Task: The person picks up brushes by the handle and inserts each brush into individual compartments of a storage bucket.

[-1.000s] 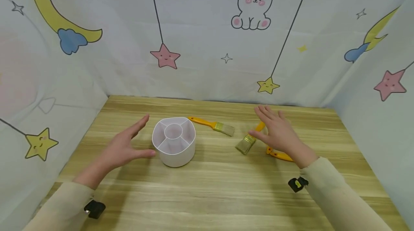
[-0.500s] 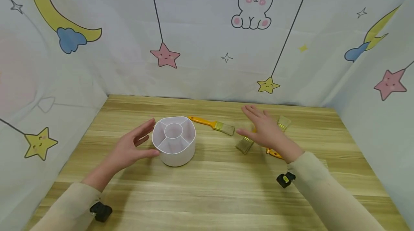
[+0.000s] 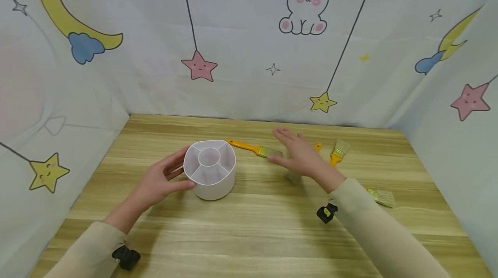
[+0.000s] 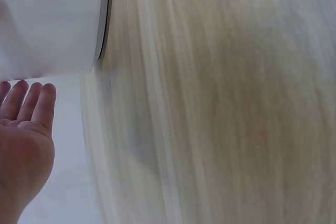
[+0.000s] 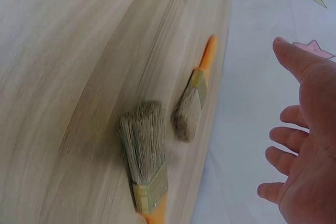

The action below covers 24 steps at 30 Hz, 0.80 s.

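A white round organizer (image 3: 210,189) with several compartments stands upright on the table, left of middle. My left hand (image 3: 159,180) is at its left side, thumb toward the front and fingers toward the back. In the left wrist view the fingers look straight, close to the organizer's wall (image 4: 47,24); I cannot tell whether they touch it. My right hand (image 3: 301,154) hovers above the paintbrushes with fingers spread and nothing held. A paintbrush with an orange handle (image 3: 243,145) lies behind its thumb. Another paintbrush (image 5: 149,150) lies below the hand, partly hidden in the head view.
Two more paintbrushes lie to the right: one (image 3: 339,150) behind the right forearm, the other (image 3: 383,198) partly covered by the sleeve. A white curtain (image 3: 241,96) with cartoon prints encloses the wooden table (image 3: 249,234) at the back and sides.
My left hand has moved right, up to the organizer. My right hand has moved left across the paintbrushes, uncovering the ones on the right. The organizer and brushes stay in place.
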Available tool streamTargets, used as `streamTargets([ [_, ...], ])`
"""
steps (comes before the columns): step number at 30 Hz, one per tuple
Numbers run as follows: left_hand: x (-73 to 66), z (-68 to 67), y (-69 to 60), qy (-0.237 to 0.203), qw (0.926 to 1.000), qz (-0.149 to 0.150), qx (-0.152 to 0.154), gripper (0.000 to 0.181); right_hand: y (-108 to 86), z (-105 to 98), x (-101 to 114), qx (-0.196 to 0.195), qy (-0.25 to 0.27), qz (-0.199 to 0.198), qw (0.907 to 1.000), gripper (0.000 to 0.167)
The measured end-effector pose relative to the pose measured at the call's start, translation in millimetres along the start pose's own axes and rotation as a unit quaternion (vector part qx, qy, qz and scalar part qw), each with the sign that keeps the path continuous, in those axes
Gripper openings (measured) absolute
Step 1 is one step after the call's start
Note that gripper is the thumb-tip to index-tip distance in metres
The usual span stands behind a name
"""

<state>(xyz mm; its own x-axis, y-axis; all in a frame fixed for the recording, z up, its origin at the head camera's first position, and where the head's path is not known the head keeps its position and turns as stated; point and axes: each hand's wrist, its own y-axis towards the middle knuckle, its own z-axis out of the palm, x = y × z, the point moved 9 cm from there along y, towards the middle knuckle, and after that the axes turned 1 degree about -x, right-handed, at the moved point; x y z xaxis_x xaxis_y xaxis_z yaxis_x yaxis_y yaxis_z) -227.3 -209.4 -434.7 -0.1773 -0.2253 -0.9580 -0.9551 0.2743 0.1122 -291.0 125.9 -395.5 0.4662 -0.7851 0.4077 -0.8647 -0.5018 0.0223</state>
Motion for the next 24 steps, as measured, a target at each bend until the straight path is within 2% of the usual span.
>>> streamTargets([
  [7,-1.6,4.6,-1.0,-0.033,0.9995,-0.002,0.001,0.094,14.6,14,10,0.016,-0.014,-0.006,0.9998,0.089],
  [15,-1.8,6.1,-1.3,-0.034,0.9994,-0.010,-0.004,0.094,28.0,26,21,0.031,-0.029,-0.013,0.9990,0.088],
  [24,-1.4,6.5,-1.5,-0.032,0.9995,-0.006,-0.003,0.094,48.0,40,29,0.048,-0.056,-0.020,0.9971,0.086],
])
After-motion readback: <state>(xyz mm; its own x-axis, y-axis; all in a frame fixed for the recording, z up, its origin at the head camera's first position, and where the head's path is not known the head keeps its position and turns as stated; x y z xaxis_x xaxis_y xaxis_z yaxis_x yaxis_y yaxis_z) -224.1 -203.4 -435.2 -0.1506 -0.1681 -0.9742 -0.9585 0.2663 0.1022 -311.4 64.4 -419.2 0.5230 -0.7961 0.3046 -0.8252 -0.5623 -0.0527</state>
